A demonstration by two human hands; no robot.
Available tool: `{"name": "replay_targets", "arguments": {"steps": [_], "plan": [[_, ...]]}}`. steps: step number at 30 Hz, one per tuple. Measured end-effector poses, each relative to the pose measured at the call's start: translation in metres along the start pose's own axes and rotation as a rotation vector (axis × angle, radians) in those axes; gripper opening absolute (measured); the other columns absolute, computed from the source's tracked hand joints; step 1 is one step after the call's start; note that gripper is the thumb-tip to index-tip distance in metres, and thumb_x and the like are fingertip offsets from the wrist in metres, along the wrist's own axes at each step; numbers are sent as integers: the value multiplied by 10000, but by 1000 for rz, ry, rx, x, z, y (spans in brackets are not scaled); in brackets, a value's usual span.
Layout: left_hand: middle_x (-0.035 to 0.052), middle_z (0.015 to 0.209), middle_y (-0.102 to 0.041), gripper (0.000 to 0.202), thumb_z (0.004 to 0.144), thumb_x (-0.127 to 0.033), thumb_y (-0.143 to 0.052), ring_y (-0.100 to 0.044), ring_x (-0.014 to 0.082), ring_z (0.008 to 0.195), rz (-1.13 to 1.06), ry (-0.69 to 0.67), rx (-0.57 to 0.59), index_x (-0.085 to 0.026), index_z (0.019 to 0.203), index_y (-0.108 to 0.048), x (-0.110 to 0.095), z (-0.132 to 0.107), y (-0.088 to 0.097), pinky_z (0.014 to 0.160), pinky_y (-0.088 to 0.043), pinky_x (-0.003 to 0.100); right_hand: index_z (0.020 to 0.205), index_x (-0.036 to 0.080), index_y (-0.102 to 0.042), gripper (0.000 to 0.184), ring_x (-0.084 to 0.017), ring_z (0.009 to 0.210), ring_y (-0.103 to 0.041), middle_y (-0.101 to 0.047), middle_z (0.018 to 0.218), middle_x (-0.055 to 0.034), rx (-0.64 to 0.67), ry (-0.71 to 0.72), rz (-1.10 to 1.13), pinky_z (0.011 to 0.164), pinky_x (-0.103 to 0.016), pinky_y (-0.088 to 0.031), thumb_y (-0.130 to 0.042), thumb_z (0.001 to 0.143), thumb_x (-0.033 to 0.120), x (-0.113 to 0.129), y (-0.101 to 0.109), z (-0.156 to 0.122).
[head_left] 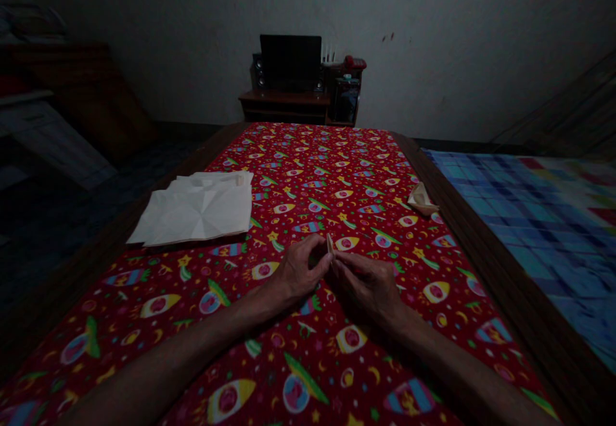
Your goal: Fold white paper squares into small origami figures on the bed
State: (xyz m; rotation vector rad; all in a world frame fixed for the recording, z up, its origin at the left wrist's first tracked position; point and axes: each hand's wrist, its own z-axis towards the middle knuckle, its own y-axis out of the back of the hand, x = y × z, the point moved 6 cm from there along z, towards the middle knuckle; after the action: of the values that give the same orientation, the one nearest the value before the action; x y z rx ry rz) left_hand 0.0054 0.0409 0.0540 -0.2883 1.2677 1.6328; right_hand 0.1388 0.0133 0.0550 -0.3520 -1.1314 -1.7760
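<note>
Over the middle of the red patterned cloth, my left hand (304,262) and my right hand (368,281) meet. Between their fingertips stands a small piece of folded paper (330,244), seen nearly edge-on. Both hands pinch it, and the fingers hide its lower part. To the left lies a stack of creased white paper sheets (197,211), the top one marked with fold lines spreading from its centre. A small folded paper shape (422,199), pale and boat-like, sits near the cloth's right edge.
The red cloth (308,176) with rockets covers a table with dark wooden edges (462,233). Beyond it, a monitor (290,60) and speakers stand on a desk by the wall. Blue checked bedding (500,221) is at right. Dark furniture (81,92) stands at left.
</note>
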Motion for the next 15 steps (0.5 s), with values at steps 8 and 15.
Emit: {"name": "replay_targets", "arguments": {"steps": [8,15], "plan": [[-10,739,-518,101,841,-138,-448,-502,115,679,112,-115,33,-187,754,-454,-8,-6,-5,635,-409,219,831,184,-627,142,-142,575,-626,-683,701,-31,-39,2,-345,533,-217,-435,-508,851,258,-3,1,1],[-13,720,-479,121,808,-138,-475,-478,130,661,215,-56,7,-196,722,-412,3,-6,0,601,-383,240,743,165,-544,166,-112,486,-518,-584,595,-14,-4,62,-434,492,-215,-329,-451,863,232,-4,2,0]]}}
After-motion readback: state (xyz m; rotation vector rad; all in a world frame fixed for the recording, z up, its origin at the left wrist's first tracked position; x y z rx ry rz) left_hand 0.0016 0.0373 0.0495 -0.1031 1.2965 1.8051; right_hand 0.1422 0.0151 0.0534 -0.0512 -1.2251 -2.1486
